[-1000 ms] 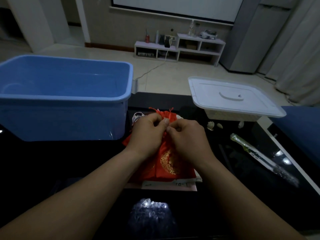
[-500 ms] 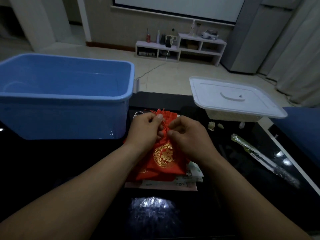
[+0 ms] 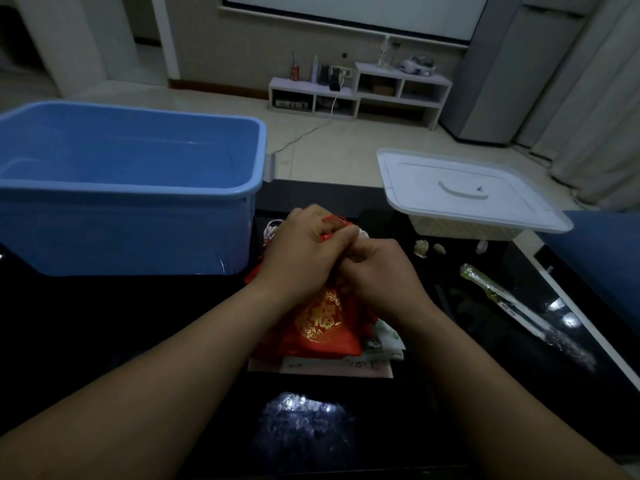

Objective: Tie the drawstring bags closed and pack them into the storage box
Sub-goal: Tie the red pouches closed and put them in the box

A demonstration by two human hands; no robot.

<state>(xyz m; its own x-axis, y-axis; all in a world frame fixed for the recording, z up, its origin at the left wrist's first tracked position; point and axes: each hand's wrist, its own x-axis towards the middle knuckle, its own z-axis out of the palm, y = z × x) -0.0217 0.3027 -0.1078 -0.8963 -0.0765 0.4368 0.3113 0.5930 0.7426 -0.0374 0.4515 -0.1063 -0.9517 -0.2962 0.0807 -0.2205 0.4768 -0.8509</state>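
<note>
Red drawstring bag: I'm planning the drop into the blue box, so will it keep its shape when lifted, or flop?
Probably floppy: the red bag creases and bunches where the left hand and right hand grip its neck. Its cloth looks shiny, so it may slide easily on the pile beneath. Weight cannot be judged: contents hidden.

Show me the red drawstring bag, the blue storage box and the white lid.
red drawstring bag (image 3: 322,323), head view, gold-printed front.
blue storage box (image 3: 121,233), head view, near outer wall.
white lid (image 3: 415,188), head view, flat top.
</note>
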